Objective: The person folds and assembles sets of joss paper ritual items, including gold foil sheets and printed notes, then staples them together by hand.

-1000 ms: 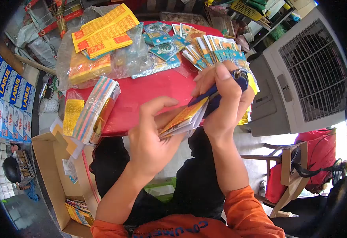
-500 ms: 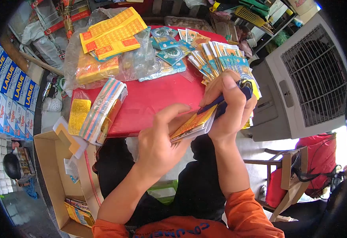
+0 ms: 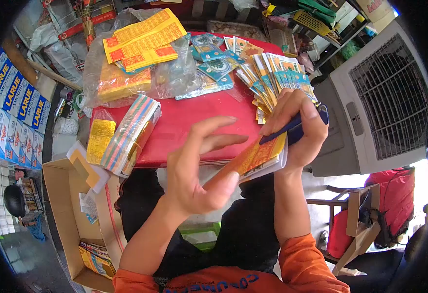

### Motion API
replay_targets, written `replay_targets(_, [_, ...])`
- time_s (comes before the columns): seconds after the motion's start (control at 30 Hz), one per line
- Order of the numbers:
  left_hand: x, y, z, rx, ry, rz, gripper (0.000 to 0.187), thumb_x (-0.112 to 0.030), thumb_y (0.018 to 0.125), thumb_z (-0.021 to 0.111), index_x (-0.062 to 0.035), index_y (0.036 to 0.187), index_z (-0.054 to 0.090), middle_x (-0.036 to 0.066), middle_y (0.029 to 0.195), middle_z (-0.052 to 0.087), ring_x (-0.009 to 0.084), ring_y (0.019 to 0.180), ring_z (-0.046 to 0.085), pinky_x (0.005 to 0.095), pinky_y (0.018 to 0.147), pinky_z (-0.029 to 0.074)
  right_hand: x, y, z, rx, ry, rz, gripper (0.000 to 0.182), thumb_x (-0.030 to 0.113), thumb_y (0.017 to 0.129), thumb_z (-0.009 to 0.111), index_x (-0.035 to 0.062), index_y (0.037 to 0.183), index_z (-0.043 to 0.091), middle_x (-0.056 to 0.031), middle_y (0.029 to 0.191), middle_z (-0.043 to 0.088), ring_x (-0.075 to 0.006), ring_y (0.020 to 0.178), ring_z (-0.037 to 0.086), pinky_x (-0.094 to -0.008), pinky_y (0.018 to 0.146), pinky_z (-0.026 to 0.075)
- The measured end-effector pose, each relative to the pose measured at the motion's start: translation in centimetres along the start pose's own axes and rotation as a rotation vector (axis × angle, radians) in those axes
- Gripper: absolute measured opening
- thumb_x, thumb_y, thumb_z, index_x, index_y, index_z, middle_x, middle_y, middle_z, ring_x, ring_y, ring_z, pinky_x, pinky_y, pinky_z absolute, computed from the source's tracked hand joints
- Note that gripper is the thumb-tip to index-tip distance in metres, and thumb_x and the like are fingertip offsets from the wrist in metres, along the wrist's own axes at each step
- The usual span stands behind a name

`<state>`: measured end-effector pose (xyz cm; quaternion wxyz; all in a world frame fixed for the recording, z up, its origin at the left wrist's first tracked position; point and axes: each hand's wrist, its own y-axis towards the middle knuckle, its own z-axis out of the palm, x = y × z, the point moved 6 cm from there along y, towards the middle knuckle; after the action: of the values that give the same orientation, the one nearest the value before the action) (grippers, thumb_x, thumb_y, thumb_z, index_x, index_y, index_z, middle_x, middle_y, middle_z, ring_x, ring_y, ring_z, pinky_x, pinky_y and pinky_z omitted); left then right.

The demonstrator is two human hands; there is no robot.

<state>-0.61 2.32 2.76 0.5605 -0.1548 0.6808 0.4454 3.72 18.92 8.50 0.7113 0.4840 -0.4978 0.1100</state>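
Note:
My right hand is wrapped around a dark blue stapler. Its narrow end lies over the far end of a small stack of yellow, red and white printed papers, held out towards my left. Beside the stack's near end is my left hand, its fingers stretched apart and the thumb close to the papers. Just beyond my right hand, bundles of blue, white and orange papers are fanned out on the red table. My right fingers partly hide the stapler.
A striped paper bundle and a gold packet sit at the table's left. Yellow printed sheets lie on plastic wrapping behind. A cardboard box stands lower left, a grey air cooler at right.
My left hand has loosened from the papers, its fingers spreading apart. My right hand has shifted slightly right and down with the stapler and the stack, whose printed face shows more.

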Motion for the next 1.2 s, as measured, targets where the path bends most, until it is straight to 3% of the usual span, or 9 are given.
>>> replay_targets(0.1, [0.7,0.1,-0.8,-0.1,-0.159,0.025,0.066,-0.044,0.09,0.06,0.0015,0.137,0.048,0.022,0.113,0.072,0.0306,0.109,0.071,0.0397,0.096,0.053,0.4,-0.3,0.3,0.029,0.051,-0.024,0.046,0.031,0.094,0.049,0.0049,0.057,0.051,-0.0048,0.055,0.053,-0.0126,0.056,0.044,-0.0307,0.057,0.033])
replay_targets(0.27, [0.5,0.5,-0.8,-0.111,-0.222,-0.056,0.064,-0.046,0.094,0.056,0.0017,0.136,0.049,0.021,0.118,0.069,0.0289,0.113,0.067,0.0409,0.102,0.049,1.4,-0.6,0.8,0.057,0.114,-0.076,0.048,0.037,0.092,0.051,0.0045,0.057,0.045,-0.0056,0.054,0.047,-0.0173,0.056,0.041,-0.0333,0.061,0.033])
replay_targets(0.57, [0.9,0.4,-0.2,-0.051,-0.261,-0.159,0.054,-0.035,0.089,0.068,-0.0005,0.13,0.056,0.016,0.12,0.068,0.027,0.114,0.066,0.0401,0.1,0.051,0.3,0.8,-0.6,0.004,0.255,-0.091,0.043,0.033,0.096,0.046,0.0077,0.062,0.044,-0.0059,0.054,0.046,-0.0156,0.057,0.039,-0.0324,0.06,0.031])
replay_targets(0.77, [-0.9,0.3,1.3,0.169,0.351,0.086,0.065,-0.033,0.076,0.086,0.002,0.125,0.062,0.017,0.115,0.071,0.0267,0.103,0.073,0.0376,0.09,0.058,-0.9,1.7,-2.2,-0.138,0.358,-0.121,0.041,0.03,0.096,0.049,0.0101,0.062,0.038,-0.0037,0.056,0.037,-0.0141,0.055,0.034,-0.0308,0.056,0.027])
replay_targets(0.8, [-1.3,0.4,1.5,0.124,0.382,0.136,0.053,-0.02,0.075,0.088,0.0014,0.119,0.067,0.016,0.103,0.074,0.0261,0.09,0.076,0.0352,0.081,0.06,-0.9,1.7,-2.3,-0.142,0.355,-0.122,0.041,0.03,0.096,0.049,0.0101,0.062,0.038,-0.0037,0.056,0.037,-0.0141,0.055,0.034,-0.0308,0.056,0.027])
replay_targets(0.97, [-0.2,0.0,1.9,0.062,0.42,0.155,0.035,-0.012,0.083,0.082,0.0006,0.113,0.071,0.014,0.09,0.075,0.025,0.079,0.075,0.0343,0.071,0.059,-0.3,1.5,-2.2,-0.118,0.281,-0.14,0.042,0.03,0.097,0.049,0.008,0.062,0.043,-0.0071,0.057,0.048,-0.0141,0.054,0.039,-0.0306,0.055,0.03])
replay_targets(1.1, [0.0,-0.2,1.5,0.007,0.462,0.087,0.021,-0.01,0.089,0.077,0.0007,0.107,0.073,0.013,0.075,0.07,0.0189,0.062,0.068,0.0328,0.058,0.052,-0.6,1.3,-1.9,-0.161,0.022,-0.094,0.055,0.04,0.106,0.038,0.006,0.064,0.048,-0.0138,0.066,0.061,-0.0195,0.061,0.053,-0.0317,0.062,0.042])
replay_targets(1.13, [-0.2,-0.1,1.4,0.01,0.464,0.085,0.021,-0.01,0.089,0.077,0.0007,0.107,0.073,0.013,0.075,0.07,0.0189,0.062,0.068,0.0328,0.058,0.052,-0.6,1.5,-1.7,-0.126,0.013,-0.122,0.062,0.051,0.108,0.029,0.0052,0.071,0.05,-0.0155,0.072,0.064,-0.0226,0.071,0.059,-0.0345,0.075,0.047])
replay_targets(1.2, [0.7,0.0,1.1,0.017,0.334,-0.105,0.024,-0.012,0.091,0.074,-0.003,0.113,0.073,0.016,0.077,0.069,0.0284,0.063,0.069,0.0377,0.059,0.053,-0.3,2.0,-2.1,-0.275,0.026,-0.218,0.063,0.056,0.106,0.031,0.0055,0.074,0.051,-0.0171,0.077,0.064,-0.0248,0.076,0.06,-0.0369,0.083,0.048])
